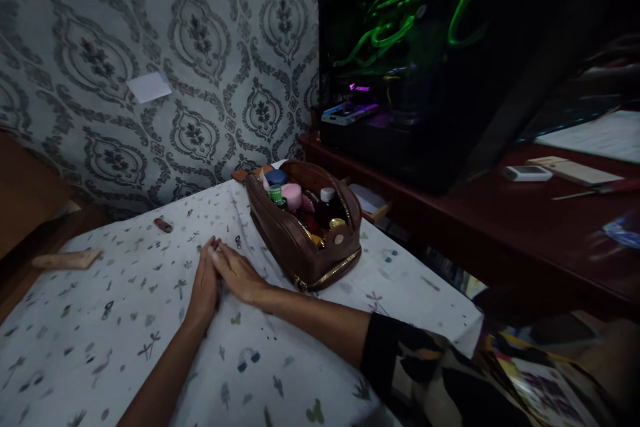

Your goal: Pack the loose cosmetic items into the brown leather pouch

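Note:
My left hand [204, 285] and my right hand [241, 273] rest on the patterned white cloth [280, 373], their fingertips meeting in a point. The fingers of both look stretched out, and I see nothing held in either; the space between the palms is partly hidden. Just right of my right hand stands a brown toiletry bag [280, 240], unzipped along its top. Inside it are a pink container [291, 196], a green-capped bottle [276, 195], a blue round lid [276, 177] and a dark bottle with a white cap [327, 197].
A small brown object [163, 224] and a flat wooden piece [67, 259] lie toward the left. On the dark red desk [500, 220] stands a computer case [400, 80] lit green, with a small white box [528, 174] nearby. Patterned wallpaper [225, 33] rises behind the cloth.

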{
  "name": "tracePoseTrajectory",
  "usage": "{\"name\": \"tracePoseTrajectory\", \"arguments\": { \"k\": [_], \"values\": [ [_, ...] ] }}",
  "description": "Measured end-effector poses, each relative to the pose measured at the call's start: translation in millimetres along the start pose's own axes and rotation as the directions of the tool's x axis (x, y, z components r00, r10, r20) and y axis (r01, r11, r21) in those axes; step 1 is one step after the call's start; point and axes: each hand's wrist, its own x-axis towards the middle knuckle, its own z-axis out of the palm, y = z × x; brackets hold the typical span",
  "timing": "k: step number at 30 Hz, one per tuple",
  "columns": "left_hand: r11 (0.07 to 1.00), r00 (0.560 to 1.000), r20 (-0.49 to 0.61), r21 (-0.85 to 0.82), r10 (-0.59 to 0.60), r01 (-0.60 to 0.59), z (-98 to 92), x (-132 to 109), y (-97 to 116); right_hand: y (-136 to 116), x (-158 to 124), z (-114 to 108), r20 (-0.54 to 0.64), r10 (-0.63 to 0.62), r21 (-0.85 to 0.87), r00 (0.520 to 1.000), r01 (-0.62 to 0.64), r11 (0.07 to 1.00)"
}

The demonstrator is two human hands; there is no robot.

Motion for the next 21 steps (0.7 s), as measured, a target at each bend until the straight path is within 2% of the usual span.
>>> {"name": "tracePoseTrajectory", "arguments": {
  "k": [5,10,16,18,21],
  "values": [
    [0.988,0.991,0.001,-0.075,-0.134,0.134,-0.6,2,12,1,-1,0,0.029,-0.048,-0.062,0.998,0.050,0.997],
    [0.990,0.993,-0.007,-0.086,-0.115,0.113,-2.1,5,11,7,-3,4,0.054,-0.095,-0.122,0.994,0.100,0.987],
    [0.951,0.982,0.035,-0.246,-0.183,0.186,-1.1,3,8,14,-6,7,0.158,-0.182,-0.186,0.971,0.210,0.960],
    [0.949,0.983,0.029,-0.257,-0.181,0.182,-0.7,3,8,16,-6,8,0.135,-0.197,-0.146,0.971,0.216,0.965],
    [0.948,0.985,0.033,-0.267,-0.168,0.171,-0.8,4,9,17,-5,9,0.028,-0.154,-0.040,0.988,0.155,0.987]
  ]
}}
